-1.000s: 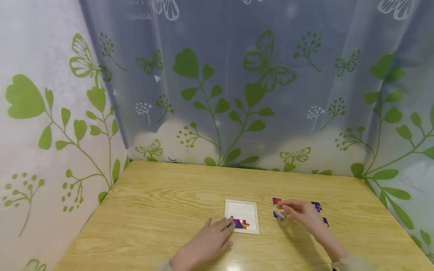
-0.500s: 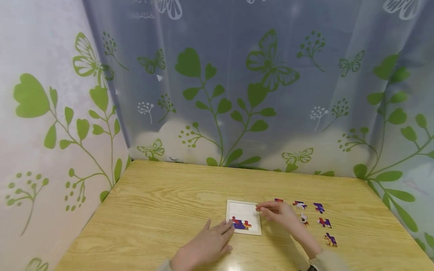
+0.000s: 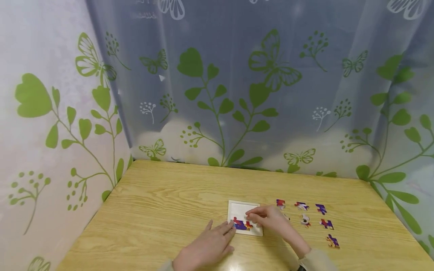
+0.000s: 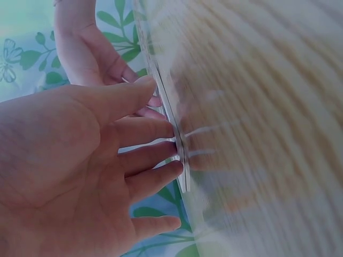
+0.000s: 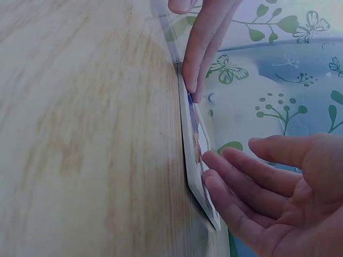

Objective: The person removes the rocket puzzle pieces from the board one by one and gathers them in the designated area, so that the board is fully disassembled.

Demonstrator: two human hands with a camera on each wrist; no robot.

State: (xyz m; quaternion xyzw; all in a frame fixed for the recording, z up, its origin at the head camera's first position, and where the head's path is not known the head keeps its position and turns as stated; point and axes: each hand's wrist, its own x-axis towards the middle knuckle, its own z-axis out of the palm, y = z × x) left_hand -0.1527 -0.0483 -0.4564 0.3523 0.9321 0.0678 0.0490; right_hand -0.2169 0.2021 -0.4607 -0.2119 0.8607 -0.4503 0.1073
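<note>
A small white puzzle tray (image 3: 231, 207) lies on the table, with joined purple, red and orange jigsaw pieces (image 3: 241, 225) along its near side. My left hand (image 3: 210, 242) rests with extended fingers at the tray's near left corner; in the left wrist view its fingertips (image 4: 172, 152) meet the tray's edge (image 4: 185, 179). Over the tray's right half, my right hand (image 3: 269, 220) pinches a jigsaw piece between thumb and index finger, mostly hidden by the fingertips. Seen from the right wrist, those fingertips (image 5: 208, 163) are close to the tray's surface, beside the coloured pieces (image 5: 196, 134).
Several loose jigsaw pieces lie to the right of the tray, among them a red one (image 3: 280, 203), a white one (image 3: 305, 220) and a purple one (image 3: 333, 241). Behind the wooden table (image 3: 162, 195) hangs a leaf-and-butterfly curtain (image 3: 217, 143).
From the loose pieces at the right, my right hand has moved left with a jigsaw piece to over the tray. My left hand has stayed at the tray's corner.
</note>
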